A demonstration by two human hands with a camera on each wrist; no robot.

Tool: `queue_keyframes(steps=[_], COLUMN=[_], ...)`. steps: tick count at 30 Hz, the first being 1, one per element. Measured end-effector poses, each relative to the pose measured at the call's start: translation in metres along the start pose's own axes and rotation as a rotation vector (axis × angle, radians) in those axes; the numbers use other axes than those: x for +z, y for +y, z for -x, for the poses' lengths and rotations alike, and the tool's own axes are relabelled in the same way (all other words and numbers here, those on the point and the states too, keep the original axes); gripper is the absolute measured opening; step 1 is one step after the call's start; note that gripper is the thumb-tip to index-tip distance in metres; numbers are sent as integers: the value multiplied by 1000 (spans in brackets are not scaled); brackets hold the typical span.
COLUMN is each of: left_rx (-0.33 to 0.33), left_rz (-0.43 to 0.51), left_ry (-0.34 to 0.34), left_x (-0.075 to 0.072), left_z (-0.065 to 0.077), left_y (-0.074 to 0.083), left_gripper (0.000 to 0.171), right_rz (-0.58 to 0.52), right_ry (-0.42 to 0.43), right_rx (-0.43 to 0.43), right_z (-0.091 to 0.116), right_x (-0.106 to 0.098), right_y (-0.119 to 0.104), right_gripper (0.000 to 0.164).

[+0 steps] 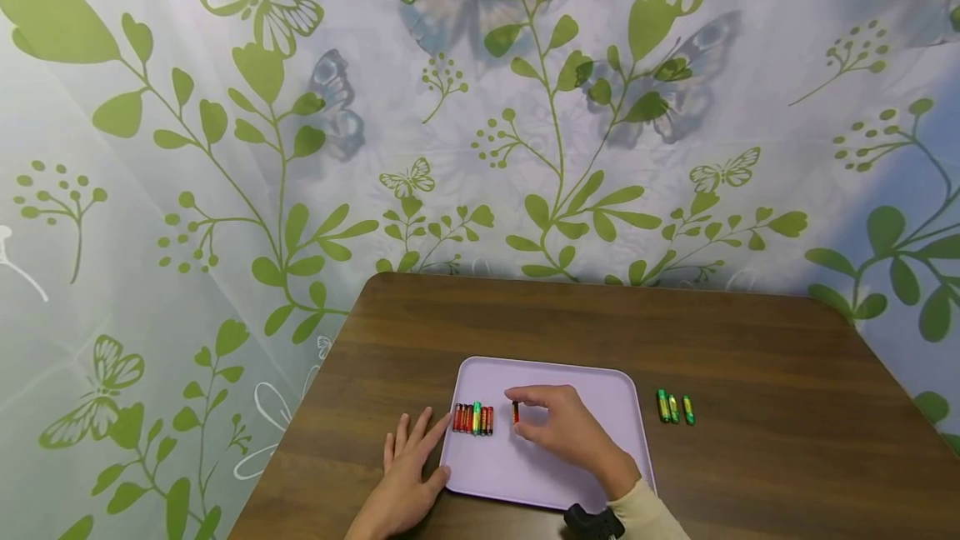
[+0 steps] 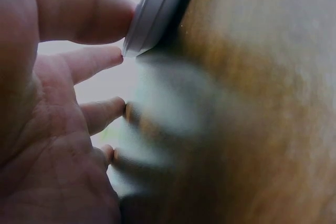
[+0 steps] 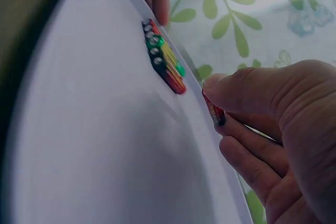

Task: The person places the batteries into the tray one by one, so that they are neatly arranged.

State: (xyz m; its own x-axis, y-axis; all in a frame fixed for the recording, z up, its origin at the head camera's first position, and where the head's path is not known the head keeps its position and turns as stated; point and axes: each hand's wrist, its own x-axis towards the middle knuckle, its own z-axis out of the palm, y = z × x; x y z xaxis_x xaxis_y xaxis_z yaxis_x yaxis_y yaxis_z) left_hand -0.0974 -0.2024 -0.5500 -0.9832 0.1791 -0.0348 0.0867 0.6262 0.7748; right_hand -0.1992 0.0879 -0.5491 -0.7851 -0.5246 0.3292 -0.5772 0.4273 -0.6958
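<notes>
My right hand (image 1: pixel 566 427) pinches a red and black battery (image 1: pixel 515 412) between thumb and fingertips, over the middle of a pale purple tray (image 1: pixel 495 469). In the right wrist view, the thumb presses one end of that battery (image 3: pixel 214 111). At the tray's left side lies a row of several batteries (image 1: pixel 465 419), mostly red, side by side, with one green battery (image 1: pixel 476 419) among them. My left hand (image 1: pixel 405 482) rests on the table with fingers spread, its thumb and index fingertip against the tray's left rim (image 2: pixel 149 19).
Right of the tray, three green batteries (image 1: pixel 674 408) lie on the brown wooden table (image 1: pixel 772 373); two are close together and one is slightly apart. Behind the table and along its left hangs a curtain (image 1: pixel 450 123) printed with green leaves and butterflies.
</notes>
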Motion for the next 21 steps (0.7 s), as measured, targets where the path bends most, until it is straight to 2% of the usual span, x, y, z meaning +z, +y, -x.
queue_keyframes(steps=[6, 16, 21], left_rx=[3, -3, -4], left_rz=[0, -4, 2], left_ry=[2, -2, -4], left_x=[0, -1, -1], left_z=[0, 0, 0], left_y=[0, 2, 3], left_gripper=[72, 72, 72], right_rz=[-29, 49, 77], right_ry=[-35, -28, -31], right_rx=[-7, -43, -29], right_z=[-7, -13, -15], right_x=[15, 29, 32], right_y=[-3, -5, -8], right_gripper=[43, 43, 43])
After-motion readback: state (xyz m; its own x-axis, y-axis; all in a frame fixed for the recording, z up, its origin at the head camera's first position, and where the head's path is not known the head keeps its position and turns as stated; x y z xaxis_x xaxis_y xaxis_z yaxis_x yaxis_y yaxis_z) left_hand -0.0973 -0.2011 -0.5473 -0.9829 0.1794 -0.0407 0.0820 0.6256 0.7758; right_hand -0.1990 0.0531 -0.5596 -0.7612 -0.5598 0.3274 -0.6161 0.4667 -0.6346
